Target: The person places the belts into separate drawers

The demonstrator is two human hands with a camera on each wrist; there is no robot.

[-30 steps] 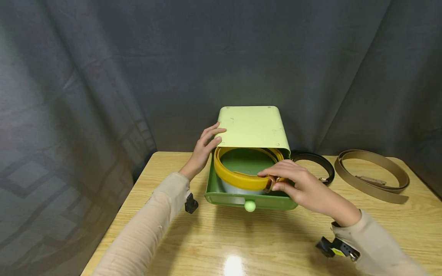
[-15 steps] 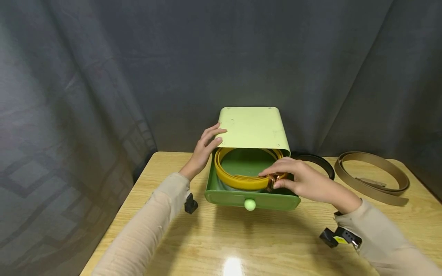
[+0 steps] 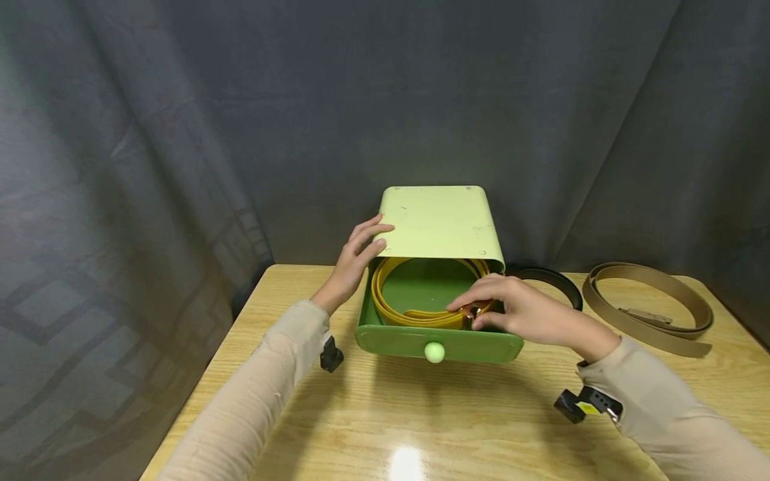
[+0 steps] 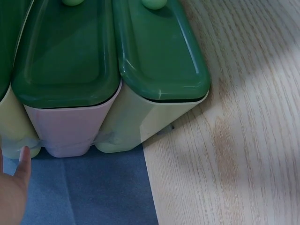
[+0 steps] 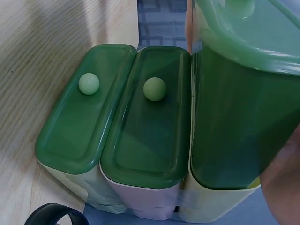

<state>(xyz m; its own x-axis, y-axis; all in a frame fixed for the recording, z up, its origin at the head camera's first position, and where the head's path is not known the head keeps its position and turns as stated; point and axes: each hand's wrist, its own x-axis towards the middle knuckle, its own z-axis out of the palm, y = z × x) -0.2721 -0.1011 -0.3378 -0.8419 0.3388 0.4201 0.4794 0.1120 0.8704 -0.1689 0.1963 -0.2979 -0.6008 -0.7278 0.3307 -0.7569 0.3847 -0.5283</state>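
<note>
A coiled yellow belt (image 3: 430, 322) lies inside the pulled-out green drawer (image 3: 394, 341), its back part under the pale green cabinet top (image 3: 439, 220). My right hand (image 3: 520, 310) pinches the belt's shiny copper-coloured buckle between thumb and fingers at the drawer's right front corner. My left hand (image 3: 351, 264) rests on the left edge of the cabinet top with fingers extended; the left wrist view catches a bit of that hand (image 4: 14, 194) against the cabinet's side. Palm and fingers of the right hand are mostly cut off in the right wrist view.
Right of the cabinet, a black belt (image 3: 550, 276) lies coiled, partly behind my right hand. Farther right is a coiled tan belt (image 3: 631, 324). Two shut drawers (image 5: 145, 136) (image 5: 84, 122) sit below the pulled-out one. A dark curtain (image 3: 337, 100) hangs behind the wooden table (image 3: 337, 427).
The yellow belt has sunk lower into the drawer, its front dropping behind the drawer's front wall. My right hand has moved slightly with the buckle. The left hand stays in place.
</note>
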